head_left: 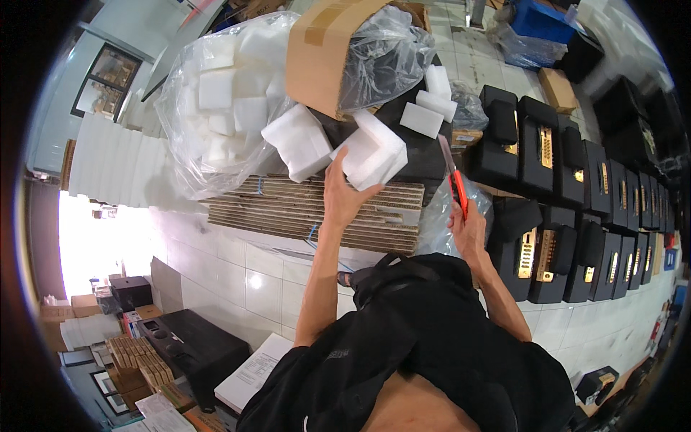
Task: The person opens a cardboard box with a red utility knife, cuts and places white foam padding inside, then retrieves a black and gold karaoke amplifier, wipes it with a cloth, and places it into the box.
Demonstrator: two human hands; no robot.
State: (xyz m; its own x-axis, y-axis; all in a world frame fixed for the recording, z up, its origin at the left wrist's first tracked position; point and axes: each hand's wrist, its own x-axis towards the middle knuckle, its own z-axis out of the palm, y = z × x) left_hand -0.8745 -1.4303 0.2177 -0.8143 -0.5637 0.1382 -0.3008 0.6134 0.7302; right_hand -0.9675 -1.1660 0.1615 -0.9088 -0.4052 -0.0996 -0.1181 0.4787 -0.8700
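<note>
My left hand (344, 193) grips the near edge of a white foam block (380, 162) with a notch cut into it. In my right hand (468, 229) is a red utility knife (458, 191), its long blade out and pointing away from me, apart from the foam. Just left of the held piece sits another notched foam block (297, 141). Several smaller foam pieces (422, 119) lie beyond the knife's tip. A large clear plastic bag (176, 137) full of white foam blocks stands at the left.
An open cardboard box (320, 61) with clear plastic is at the far side. Stacked cardboard sheets (288, 216) lie in front of me. Rows of black cases with gold plates (536, 140) fill the right. A black cabinet (191, 345) and a paper stack (252, 374) stand at lower left.
</note>
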